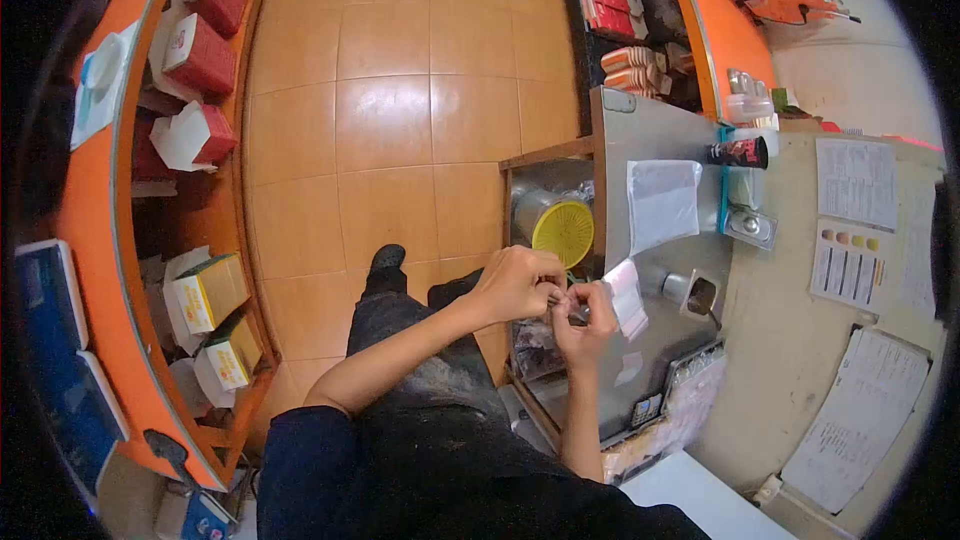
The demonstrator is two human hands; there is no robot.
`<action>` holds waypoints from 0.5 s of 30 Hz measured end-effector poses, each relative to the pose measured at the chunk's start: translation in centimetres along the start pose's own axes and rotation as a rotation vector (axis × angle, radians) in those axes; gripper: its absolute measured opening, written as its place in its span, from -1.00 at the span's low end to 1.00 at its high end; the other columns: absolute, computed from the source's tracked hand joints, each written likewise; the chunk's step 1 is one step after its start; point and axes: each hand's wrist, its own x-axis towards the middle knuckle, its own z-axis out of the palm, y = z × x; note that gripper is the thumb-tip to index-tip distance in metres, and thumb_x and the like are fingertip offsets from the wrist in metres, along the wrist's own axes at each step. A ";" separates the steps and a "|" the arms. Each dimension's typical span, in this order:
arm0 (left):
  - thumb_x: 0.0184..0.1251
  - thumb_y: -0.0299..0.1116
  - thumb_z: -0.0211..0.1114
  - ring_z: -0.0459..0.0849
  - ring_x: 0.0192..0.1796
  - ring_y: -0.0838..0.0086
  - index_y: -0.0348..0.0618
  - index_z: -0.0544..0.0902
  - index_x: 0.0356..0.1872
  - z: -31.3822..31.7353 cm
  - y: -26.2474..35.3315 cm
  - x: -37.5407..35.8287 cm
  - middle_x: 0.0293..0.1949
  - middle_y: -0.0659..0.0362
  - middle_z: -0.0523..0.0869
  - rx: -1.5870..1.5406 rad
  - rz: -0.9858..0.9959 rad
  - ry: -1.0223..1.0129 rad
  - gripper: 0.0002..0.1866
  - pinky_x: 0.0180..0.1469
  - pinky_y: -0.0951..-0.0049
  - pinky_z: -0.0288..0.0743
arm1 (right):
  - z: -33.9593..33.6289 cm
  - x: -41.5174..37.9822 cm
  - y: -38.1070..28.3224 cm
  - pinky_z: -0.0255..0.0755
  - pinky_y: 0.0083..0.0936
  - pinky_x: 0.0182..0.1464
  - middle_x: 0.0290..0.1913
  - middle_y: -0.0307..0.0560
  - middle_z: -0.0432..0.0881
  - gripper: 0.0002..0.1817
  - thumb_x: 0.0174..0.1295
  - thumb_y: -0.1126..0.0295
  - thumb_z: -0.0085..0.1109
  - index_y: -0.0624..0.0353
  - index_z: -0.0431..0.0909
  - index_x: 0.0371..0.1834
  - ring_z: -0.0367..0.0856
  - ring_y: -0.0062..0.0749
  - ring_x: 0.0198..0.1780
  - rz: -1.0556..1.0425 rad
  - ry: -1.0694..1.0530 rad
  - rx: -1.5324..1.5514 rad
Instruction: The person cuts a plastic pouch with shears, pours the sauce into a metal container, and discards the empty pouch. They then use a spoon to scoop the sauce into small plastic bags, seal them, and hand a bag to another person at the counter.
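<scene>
Both of my hands meet at the near edge of a metal counter [655, 360]. My left hand [515, 285] has its fingers pinched together, close against the fingertips of my right hand [587, 325], which are also pinched. Something small may be between them, but it is too small to make out. Just beyond my hands is a yellow-green round lid or basket [563, 234] on the shelf under the counter. Beside my right hand lie pinkish-white plastic sheets [627, 300], and farther up a stack of clear plastic bags [664, 205].
A metal container [690, 292] with a handle stands by the wall. A black cup [740, 152] lies near small lidded tins. Orange shelving [125, 190] with red boxes [200, 55] runs along the left. Papers [857, 420] hang on the right wall.
</scene>
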 end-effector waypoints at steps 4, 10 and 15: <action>-0.08 -0.62 0.33 0.69 -0.40 0.26 -0.30 0.64 -0.51 0.5 0.1 -0.6 -0.48 0.02 0.67 0.002 0.033 0.048 -0.94 -0.36 0.37 0.52 | -1.0 -2.5 0.8 0.39 -0.48 -0.37 -0.49 -0.09 0.48 -0.87 -0.02 0.61 0.23 0.25 0.47 -0.44 0.49 -0.33 -0.47 0.130 0.087 0.032; 0.04 -0.61 0.32 0.67 -0.45 0.27 -0.28 0.57 -0.44 3.5 0.8 3.0 -0.46 0.01 0.66 0.060 -0.008 -0.025 -0.91 -0.40 0.32 0.51 | -8.1 -11.4 9.0 0.41 -0.54 -0.31 -0.49 -0.10 0.53 -0.93 0.08 0.58 0.23 0.25 0.54 -0.38 0.48 -0.45 -0.45 0.473 0.410 -0.113; 0.24 -0.51 0.29 0.73 -0.39 0.34 -0.29 0.53 -0.37 12.9 -0.1 8.2 -0.46 0.00 0.68 0.033 -0.015 -0.167 -0.90 -0.36 0.44 0.55 | -10.5 -17.5 18.7 0.47 -0.44 -0.24 -0.35 -0.04 0.60 -0.87 0.13 0.48 0.26 0.22 0.59 -0.26 0.58 -0.30 -0.35 0.693 0.541 -0.206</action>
